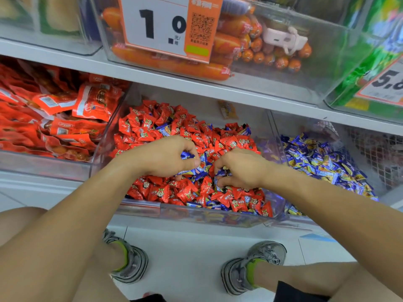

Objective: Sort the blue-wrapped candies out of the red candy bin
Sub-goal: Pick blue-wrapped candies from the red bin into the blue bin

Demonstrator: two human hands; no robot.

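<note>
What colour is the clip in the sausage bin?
Pale pink; the clip shows best in the head view.

white shelves (65,62), pale floor (192,253)

A white shelf (65,186) carries three clear bins (196,216) side by side.

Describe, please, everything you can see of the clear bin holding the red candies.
The red candy bin is a clear plastic tub on the lower shelf, between a bin of red packets and one of blue candies. Red-wrapped candies heap in it, with blue-wrapped candies scattered among them. The left hand and right hand grip blue ones at its middle.
</note>
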